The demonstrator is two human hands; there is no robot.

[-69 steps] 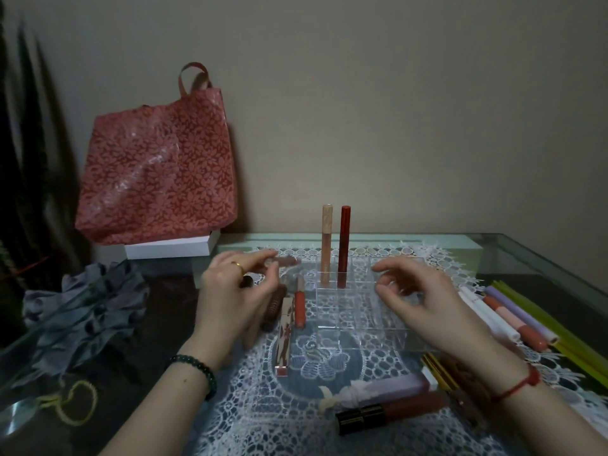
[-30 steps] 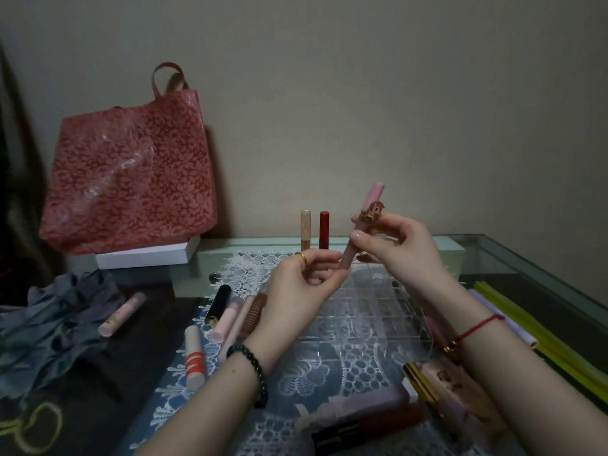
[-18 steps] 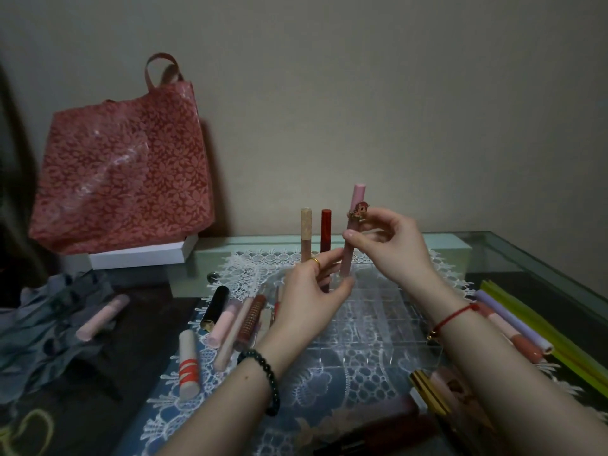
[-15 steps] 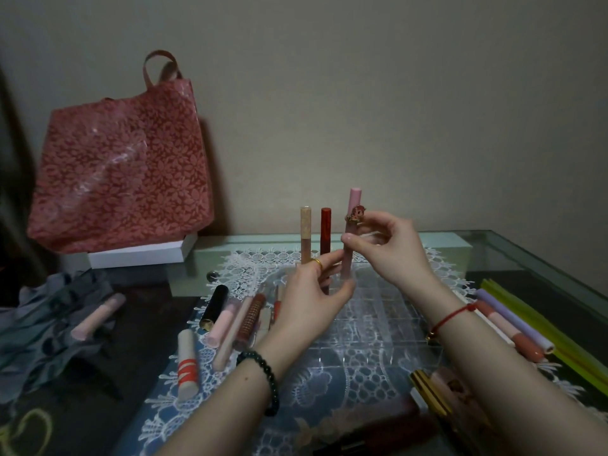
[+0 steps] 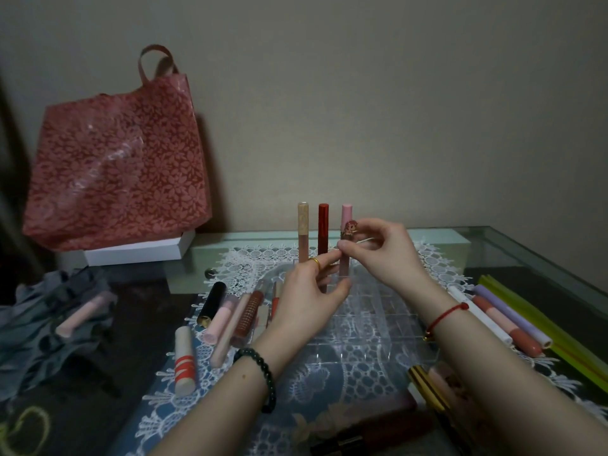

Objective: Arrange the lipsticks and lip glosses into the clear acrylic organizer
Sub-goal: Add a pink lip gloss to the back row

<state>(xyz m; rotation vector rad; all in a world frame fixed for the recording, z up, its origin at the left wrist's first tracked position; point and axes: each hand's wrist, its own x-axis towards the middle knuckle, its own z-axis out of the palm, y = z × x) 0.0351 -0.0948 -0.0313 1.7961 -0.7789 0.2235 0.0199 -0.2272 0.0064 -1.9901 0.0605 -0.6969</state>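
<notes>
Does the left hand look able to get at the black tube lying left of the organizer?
Probably yes. The black tube lies uncovered at the lace mat's edge, on the same side as the left hand; that hand must first leave the pink tube.
</notes>
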